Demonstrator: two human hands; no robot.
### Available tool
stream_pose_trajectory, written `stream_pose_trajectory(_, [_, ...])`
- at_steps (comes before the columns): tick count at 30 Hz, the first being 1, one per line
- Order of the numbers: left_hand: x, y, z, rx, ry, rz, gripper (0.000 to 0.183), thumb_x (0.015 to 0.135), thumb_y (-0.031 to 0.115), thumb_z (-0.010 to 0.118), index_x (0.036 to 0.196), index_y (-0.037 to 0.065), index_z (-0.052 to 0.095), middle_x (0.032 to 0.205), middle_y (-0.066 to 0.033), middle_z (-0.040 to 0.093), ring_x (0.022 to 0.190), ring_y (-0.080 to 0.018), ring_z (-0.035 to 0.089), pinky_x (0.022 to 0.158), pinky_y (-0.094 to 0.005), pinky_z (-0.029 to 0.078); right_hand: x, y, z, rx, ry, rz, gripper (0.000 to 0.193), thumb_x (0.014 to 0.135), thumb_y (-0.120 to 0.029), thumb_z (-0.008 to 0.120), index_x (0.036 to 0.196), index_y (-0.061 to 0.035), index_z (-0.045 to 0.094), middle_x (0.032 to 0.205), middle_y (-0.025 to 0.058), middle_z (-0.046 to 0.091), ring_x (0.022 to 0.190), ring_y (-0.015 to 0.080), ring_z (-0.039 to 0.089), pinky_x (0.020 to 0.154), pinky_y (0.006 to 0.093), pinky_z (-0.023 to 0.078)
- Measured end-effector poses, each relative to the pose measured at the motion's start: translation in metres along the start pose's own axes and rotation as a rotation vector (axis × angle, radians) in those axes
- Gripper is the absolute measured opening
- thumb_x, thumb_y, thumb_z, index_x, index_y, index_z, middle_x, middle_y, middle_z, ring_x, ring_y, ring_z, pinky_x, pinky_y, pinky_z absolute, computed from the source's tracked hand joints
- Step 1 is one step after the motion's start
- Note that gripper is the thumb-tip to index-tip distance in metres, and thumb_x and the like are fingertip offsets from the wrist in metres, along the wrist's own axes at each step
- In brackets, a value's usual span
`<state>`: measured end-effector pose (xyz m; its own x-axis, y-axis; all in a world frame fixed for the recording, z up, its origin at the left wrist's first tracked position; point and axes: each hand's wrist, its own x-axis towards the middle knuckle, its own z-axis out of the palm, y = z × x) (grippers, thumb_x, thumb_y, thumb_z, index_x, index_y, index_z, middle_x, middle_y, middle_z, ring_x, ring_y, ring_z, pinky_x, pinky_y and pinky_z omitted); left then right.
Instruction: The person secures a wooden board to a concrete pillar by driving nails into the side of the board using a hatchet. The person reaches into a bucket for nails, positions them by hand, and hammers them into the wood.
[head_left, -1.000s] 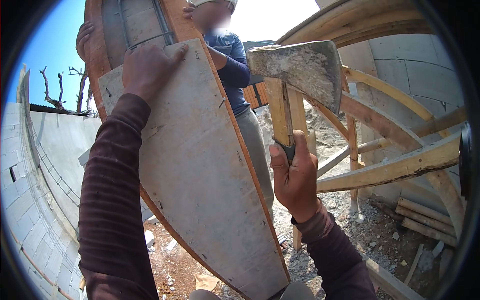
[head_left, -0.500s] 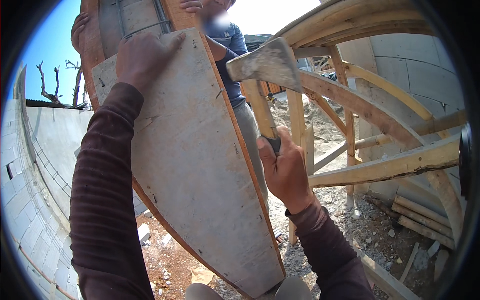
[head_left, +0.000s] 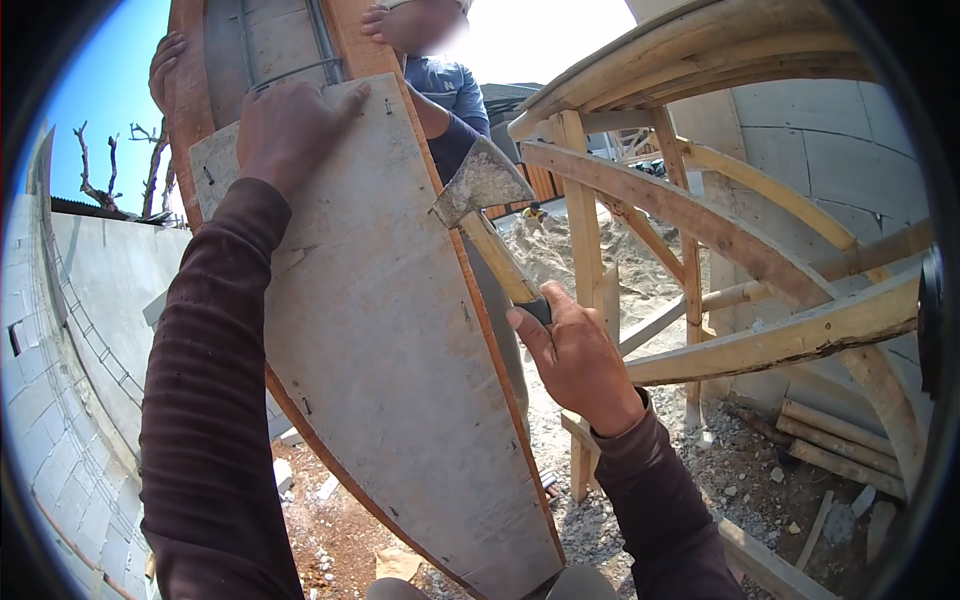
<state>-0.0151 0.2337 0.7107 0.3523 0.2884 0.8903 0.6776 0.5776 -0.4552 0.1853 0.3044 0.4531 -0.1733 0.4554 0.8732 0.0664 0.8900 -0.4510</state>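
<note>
My right hand is closed round the black-ended wooden handle of a hatchet. The hatchet's blunt back is at the right edge of a tall grey panel, by a bent nail; I cannot tell if they touch. My left hand grips the panel's top edge, fingertips hidden behind it and thumb out to the right. Several nails stick out along both sides of the panel, which has orange-brown wooden edges and narrows downward between my knees.
Opposite me a co-worker holds the boards of a wooden form with steel bars inside. Curved timber framing rises on the right. Round poles lie on rubble ground. A block wall stands left.
The hatchet has swung down and to the left, its head coming from above to the panel's right edge. My left hand keeps its hold on the top edge.
</note>
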Motion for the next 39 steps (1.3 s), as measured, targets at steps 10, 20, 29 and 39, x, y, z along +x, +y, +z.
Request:
stream_pose_trajectory(10, [-0.001,-0.001,0.0,0.001,-0.067,-0.028,0.067,0.089,0.063,0.047,0.093,0.001,0.072,0.079,-0.0167,0.07,0.071,-0.0293,0.068,0.082,-0.0427,0.047,0.007,0.0,0.0,0.024,-0.153,0.113,0.043,0.097,-0.035,0.054,0.106,0.0067,0.053,0.073,0.0262,0.064,0.074,0.0436,0.066,0.059,0.0456,0.051])
stream_pose_trajectory(20, [-0.003,0.001,-0.001,-0.004,-0.041,-0.034,0.066,0.09,0.063,0.047,0.091,0.001,0.072,0.079,-0.0159,0.07,0.073,-0.0281,0.068,0.085,-0.0427,0.043,0.011,0.02,0.013,-0.061,-0.064,-0.048,0.043,0.097,-0.034,0.055,0.102,0.0083,0.053,0.066,0.0194,0.062,0.065,0.0342,0.068,0.055,0.0383,0.049])
stream_pose_trajectory(29, [-0.005,-0.002,0.002,0.006,-0.03,-0.036,0.066,0.09,0.062,0.047,0.089,0.002,0.072,0.076,-0.0139,0.07,0.068,-0.0263,0.067,0.086,-0.0425,0.044,0.061,-0.019,-0.073,0.303,0.265,-0.353,0.05,0.103,-0.047,0.036,0.098,-0.0023,0.057,0.056,-0.0029,0.044,0.045,0.0017,0.039,0.041,0.0168,0.029])
stream_pose_trajectory(39, [-0.007,-0.002,0.001,-0.015,0.036,-0.017,0.067,0.09,0.064,0.045,0.087,0.003,0.072,0.08,-0.0146,0.07,0.073,-0.0257,0.068,0.086,-0.0427,0.045,0.016,0.008,-0.018,-0.22,-0.394,0.131,0.053,0.1,-0.045,0.045,0.095,0.0059,0.058,0.064,0.0194,0.057,0.064,0.0335,0.063,0.06,0.0439,0.048])
